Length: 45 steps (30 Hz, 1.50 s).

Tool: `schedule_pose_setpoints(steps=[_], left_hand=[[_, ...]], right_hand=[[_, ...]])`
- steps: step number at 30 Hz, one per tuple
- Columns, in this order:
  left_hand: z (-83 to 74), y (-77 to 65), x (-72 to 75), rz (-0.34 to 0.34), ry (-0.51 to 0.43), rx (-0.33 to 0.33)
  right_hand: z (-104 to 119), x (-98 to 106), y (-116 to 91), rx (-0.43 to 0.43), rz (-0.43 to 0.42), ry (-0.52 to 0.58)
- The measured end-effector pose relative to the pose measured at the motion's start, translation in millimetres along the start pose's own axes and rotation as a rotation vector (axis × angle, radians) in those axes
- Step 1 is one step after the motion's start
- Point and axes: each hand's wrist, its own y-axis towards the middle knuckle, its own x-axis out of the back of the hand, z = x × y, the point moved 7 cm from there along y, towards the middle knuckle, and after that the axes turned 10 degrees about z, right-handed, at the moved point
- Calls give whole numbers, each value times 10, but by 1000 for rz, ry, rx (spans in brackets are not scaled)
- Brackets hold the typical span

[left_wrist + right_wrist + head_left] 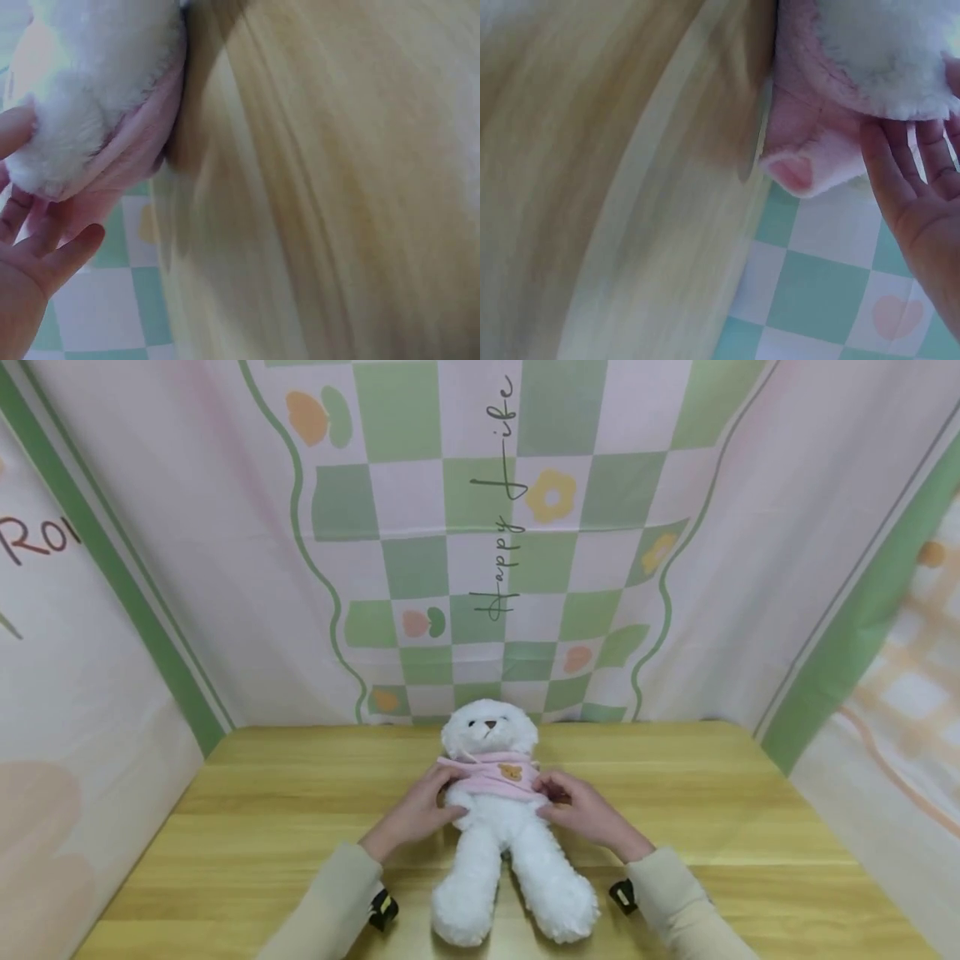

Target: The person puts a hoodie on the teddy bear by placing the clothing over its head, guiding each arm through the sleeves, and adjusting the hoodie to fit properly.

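Observation:
A white plush teddy bear [491,827] lies on its back on the table, head toward the back wall. Bunched around its chest is a pink shirt [491,775] with a brown bear patch. At the bear's left-of-picture side my left hand [420,810] holds the shirt's edge, thumb against the white fur. Opposite, my right hand [588,812] has fingers curled at the shirt's hem and its thumb on the fur. A pink sleeve [795,169] hangs out with its opening showing in the right wrist view. The bear's arms cannot be seen clearly.
The wood-grain table [300,793] carries the bear at its middle. A checked green-and-white curtain [487,568] hangs behind the table's back edge, with more printed cloth at both sides. Black straps [383,910] show at the wrists.

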Motion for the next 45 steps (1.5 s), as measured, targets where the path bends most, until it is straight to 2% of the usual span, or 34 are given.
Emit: schedule_pose_setpoints(steps=[3, 8, 11, 17, 20, 26, 34, 37, 40, 43, 45], left_hand=[[-42, -13, 14, -67, 65, -17], [-67, -65, 10, -171, 201, 2], [-72, -116, 9, -205, 253, -3], [-93, -200, 23, -167, 329, -71], [-132, -191, 22, -180, 391, -99], [-162, -150, 6, -229, 444, -63], [-126, -150, 1, -256, 459, 7], [-115, -165, 21, -240, 426, 40], [-114, -166, 44, -191, 403, 100], [-168, -132, 29, -121, 458, 127], [-252, -82, -8, -69, 529, 95]], right_hand=[[15, -12, 3, 18, -16, 13], [86, -41, 15, 38, -42, -6], [109, -52, 11, 28, -56, -26], [140, -39, -10, 7, 1, -37], [157, -30, 0, 5, -15, -42], [180, -35, 44, 35, -120, -60], [230, -25, 53, 32, -192, -125], [218, -23, 50, 17, -187, -124], [201, -37, 48, 26, -152, -107], [204, -55, 42, 69, -125, -105], [218, -61, 38, 106, -126, -125]])
